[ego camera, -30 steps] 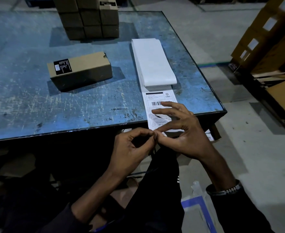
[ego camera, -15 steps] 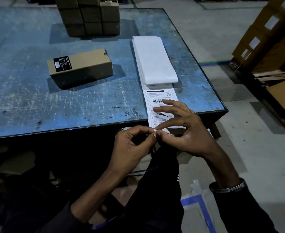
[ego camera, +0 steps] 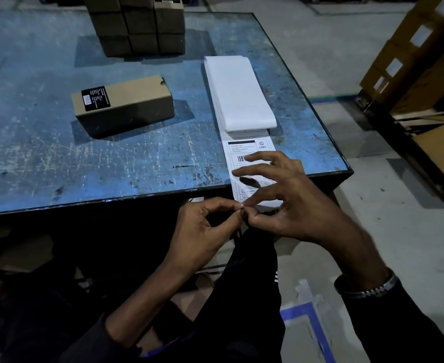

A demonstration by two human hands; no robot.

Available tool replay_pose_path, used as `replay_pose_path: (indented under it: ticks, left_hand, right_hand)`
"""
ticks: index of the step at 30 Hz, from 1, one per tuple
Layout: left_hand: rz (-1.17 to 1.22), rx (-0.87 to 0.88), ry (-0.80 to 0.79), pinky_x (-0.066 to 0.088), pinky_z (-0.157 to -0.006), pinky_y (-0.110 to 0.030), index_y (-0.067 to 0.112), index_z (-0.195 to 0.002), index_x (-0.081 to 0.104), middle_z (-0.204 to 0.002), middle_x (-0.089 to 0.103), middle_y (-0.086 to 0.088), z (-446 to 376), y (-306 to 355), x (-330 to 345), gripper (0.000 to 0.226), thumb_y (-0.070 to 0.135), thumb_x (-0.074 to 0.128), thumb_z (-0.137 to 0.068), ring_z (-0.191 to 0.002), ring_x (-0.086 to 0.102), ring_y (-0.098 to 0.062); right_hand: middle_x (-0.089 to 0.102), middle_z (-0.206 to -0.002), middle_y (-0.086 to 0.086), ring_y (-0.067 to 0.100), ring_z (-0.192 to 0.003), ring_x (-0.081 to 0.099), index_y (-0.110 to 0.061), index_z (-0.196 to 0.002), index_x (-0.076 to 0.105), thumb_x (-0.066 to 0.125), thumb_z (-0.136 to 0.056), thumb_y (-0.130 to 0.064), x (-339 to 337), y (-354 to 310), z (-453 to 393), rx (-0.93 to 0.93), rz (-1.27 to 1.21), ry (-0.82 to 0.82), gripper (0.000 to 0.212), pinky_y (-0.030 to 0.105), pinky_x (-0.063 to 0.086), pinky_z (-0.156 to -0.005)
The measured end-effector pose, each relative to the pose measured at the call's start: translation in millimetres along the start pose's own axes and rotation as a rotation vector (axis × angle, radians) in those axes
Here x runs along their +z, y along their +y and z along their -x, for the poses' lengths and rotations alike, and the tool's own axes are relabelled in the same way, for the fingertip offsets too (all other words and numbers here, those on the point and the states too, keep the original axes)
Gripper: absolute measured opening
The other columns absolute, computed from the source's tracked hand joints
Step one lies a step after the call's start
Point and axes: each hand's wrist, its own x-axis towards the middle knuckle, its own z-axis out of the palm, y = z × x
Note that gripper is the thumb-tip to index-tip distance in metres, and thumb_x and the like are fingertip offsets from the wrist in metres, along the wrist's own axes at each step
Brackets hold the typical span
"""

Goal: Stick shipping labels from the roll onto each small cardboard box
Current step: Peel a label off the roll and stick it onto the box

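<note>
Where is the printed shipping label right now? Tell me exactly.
In the head view, the printed shipping label lies at the blue table's near right edge, just in front of the white label stack, its lower corner pinched by both hands.

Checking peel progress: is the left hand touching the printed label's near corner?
Touching. In the head view the left hand and right hand pinch together at the near corner of the printed label, which hangs over the table edge.
</note>
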Motion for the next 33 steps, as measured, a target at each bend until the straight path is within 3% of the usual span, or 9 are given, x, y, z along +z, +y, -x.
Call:
replay_pose_path:
  ticks: [5,13,16,23,26,30,33]
  left_hand:
    - [0.018,0.007,0.004,0.060,-0.076,-0.034,0.022,-0.091,0.084,-0.087,0.082,-0.002,-2.5,4.1,0.8,0.010,0.016,0.076,-0.092,-0.080,0.073,-0.011]
    - [0.095,-0.017,0.006,0.056,-0.073,-0.033,0.014,-0.095,0.082,-0.086,0.078,-0.018,0.3,7.2,0.5,0.009,0.006,0.077,-0.097,-0.078,0.070,-0.020]
    - [0.174,-0.088,0.044,0.056,-0.072,-0.028,0.006,-0.092,0.080,-0.087,0.076,-0.024,1.7,7.1,2.4,0.006,0.001,0.077,-0.095,-0.075,0.068,-0.019]
    - [0.322,-0.326,0.136,0.056,-0.076,-0.019,0.004,-0.085,0.076,-0.079,0.078,-0.007,7.4,-0.1,12.7,0.012,0.001,0.072,-0.096,-0.077,0.071,-0.009]
    - [0.357,-0.356,0.144,0.056,-0.076,-0.020,0.005,-0.084,0.075,-0.079,0.076,-0.003,7.1,0.4,16.1,0.015,0.001,0.070,-0.098,-0.077,0.071,-0.010]
    - [0.394,-0.352,0.140,0.056,-0.075,-0.020,0.022,-0.071,0.076,-0.079,0.075,-0.002,5.9,2.7,17.9,0.034,0.003,0.069,-0.098,-0.077,0.070,-0.010]
    - [0.352,-0.330,0.137,0.056,-0.077,-0.022,0.024,-0.072,0.079,-0.083,0.076,-0.002,5.5,0.7,16.5,0.032,0.006,0.071,-0.098,-0.080,0.070,-0.013]
  right_hand:
    - [0.070,-0.134,-0.012,0.021,-0.140,0.052,-0.026,-0.077,0.081,0.081,-0.083,-0.023,0.3,-6.9,-5.9,-0.105,0.133,0.075,0.007,0.045,0.034,-0.095]
    - [0.071,-0.126,-0.009,0.018,-0.136,0.055,-0.020,-0.086,0.082,0.083,-0.085,-0.018,7.7,5.8,-1.9,-0.026,-0.088,0.103,0.003,0.055,0.046,-0.101]
    - [0.072,-0.125,-0.005,0.016,-0.135,0.058,-0.016,-0.091,0.083,0.084,-0.088,-0.010,10.6,13.1,2.2,0.062,-0.226,0.078,0.007,0.045,0.057,-0.098]
    - [0.073,-0.125,0.001,0.014,-0.131,0.064,-0.011,-0.096,0.083,0.083,-0.089,-0.001,13.6,19.8,7.0,0.146,-0.346,0.104,0.012,0.039,0.058,-0.101]
    - [0.073,-0.126,0.003,0.014,-0.131,0.064,-0.010,-0.097,0.084,0.084,-0.089,-0.002,14.2,21.1,7.1,0.132,-0.351,0.108,0.011,0.035,0.054,-0.106]
    - [0.073,-0.126,0.004,0.015,-0.131,0.064,-0.010,-0.098,0.085,0.084,-0.089,-0.002,14.3,21.7,6.7,0.125,-0.369,0.107,0.012,0.031,0.053,-0.107]
    - [0.073,-0.127,0.003,0.016,-0.131,0.064,-0.010,-0.098,0.085,0.084,-0.088,-0.001,15.3,22.3,6.4,0.117,-0.365,0.111,0.013,0.031,0.053,-0.106]
